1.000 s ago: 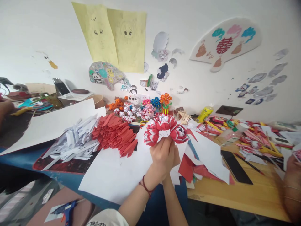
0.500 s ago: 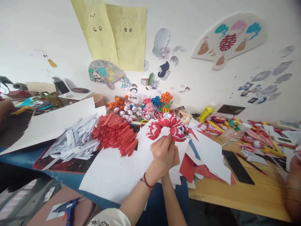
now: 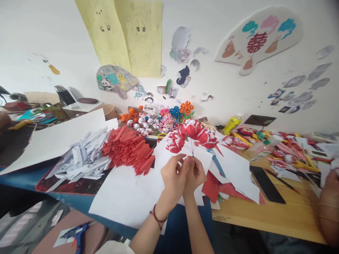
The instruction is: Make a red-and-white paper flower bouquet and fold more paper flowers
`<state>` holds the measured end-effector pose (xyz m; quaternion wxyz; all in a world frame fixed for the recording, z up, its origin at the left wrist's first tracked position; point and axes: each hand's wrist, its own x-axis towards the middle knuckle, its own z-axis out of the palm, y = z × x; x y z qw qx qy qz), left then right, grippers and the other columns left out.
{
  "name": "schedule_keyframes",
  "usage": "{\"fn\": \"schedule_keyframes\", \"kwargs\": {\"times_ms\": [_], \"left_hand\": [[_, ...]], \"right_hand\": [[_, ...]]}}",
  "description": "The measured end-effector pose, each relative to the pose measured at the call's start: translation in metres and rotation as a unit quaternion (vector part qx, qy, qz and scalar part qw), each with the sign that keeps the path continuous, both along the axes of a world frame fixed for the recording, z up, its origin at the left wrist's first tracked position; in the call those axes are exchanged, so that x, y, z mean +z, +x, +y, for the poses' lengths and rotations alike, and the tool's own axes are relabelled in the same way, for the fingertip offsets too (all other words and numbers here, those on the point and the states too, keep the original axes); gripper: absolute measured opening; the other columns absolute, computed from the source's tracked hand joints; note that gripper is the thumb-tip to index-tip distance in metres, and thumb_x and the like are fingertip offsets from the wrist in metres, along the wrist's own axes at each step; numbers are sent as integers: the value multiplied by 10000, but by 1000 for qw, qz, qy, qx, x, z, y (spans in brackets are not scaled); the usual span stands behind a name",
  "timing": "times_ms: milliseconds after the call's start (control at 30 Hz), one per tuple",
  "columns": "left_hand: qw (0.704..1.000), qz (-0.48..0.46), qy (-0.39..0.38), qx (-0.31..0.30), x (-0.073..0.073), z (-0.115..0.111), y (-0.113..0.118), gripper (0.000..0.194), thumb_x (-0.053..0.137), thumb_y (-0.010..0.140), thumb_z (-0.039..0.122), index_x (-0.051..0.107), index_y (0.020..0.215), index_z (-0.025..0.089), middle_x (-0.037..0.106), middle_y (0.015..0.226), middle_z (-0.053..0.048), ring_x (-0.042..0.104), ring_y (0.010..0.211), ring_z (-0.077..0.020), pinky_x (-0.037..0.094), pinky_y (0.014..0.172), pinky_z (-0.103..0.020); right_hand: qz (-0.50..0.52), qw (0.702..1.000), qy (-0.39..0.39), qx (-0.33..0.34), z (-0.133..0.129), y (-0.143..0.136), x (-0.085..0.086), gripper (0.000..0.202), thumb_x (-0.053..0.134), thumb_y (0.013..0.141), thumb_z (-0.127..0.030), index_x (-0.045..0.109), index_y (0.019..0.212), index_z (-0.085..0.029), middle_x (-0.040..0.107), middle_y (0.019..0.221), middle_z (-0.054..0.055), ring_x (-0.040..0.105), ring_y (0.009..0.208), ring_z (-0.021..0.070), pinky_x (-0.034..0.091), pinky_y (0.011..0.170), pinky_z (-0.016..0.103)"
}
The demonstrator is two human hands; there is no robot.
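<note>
Red-and-white paper flowers (image 3: 191, 129) on thin wire stems (image 3: 191, 148) stand up above my hands, fanned out. The stems come together at my fingertips. My left hand (image 3: 172, 178), with a dark red cord bracelet at the wrist, pinches the bundle at its gathering point. My right hand (image 3: 195, 174) is closed on the same stems from the other side. The two hands touch, so the lower stem ends are hidden. Beneath them lie white paper sheets (image 3: 127, 194). A pile of folded red paper strips (image 3: 128, 150) and white paper strips (image 3: 82, 155) sits to the left.
A glue gun (image 3: 78, 237) rests on a stool (image 3: 50, 227) at lower left. To the right are a black phone (image 3: 267, 185), a pencil and paper scraps on the wooden table (image 3: 238, 215). A yellow bottle (image 3: 232, 124) stands behind. Another person's hand (image 3: 331, 185) shows at right.
My left hand has loosened and shifted down-left, and the right hand now shows beside it. More of the wire stems is exposed, and the flowers are turned slightly.
</note>
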<state>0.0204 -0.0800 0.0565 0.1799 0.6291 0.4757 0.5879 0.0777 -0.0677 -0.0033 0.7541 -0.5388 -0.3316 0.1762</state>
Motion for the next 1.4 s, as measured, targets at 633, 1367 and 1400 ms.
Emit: {"fn": "schedule_keyframes", "kwargs": {"times_ms": [633,1367,1400], "left_hand": [[994,-31,1,-103,29,39,6,150,613,860,224,757,837,190,649,741,-34,560,666,-124,449,611,-253],[987,-50,37,-151,78,149,-2,165,573,893,235,673,1016,187,654,817,-7,503,595,-79,406,586,-203],[986,-60,36,-153,77,149,-2,175,568,897,238,664,1035,188,650,825,-9,509,602,-80,410,587,-201]], "right_hand": [[75,975,-3,209,12,22,39,308,582,864,-469,581,796,-169,463,634,-31,426,557,100,366,505,235],[208,875,75,431,146,50,69,367,752,742,-443,505,617,-202,250,474,-100,172,422,57,200,384,197],[216,872,71,434,147,49,67,370,759,736,-440,506,609,-200,256,470,-98,177,421,54,207,383,194]]}}
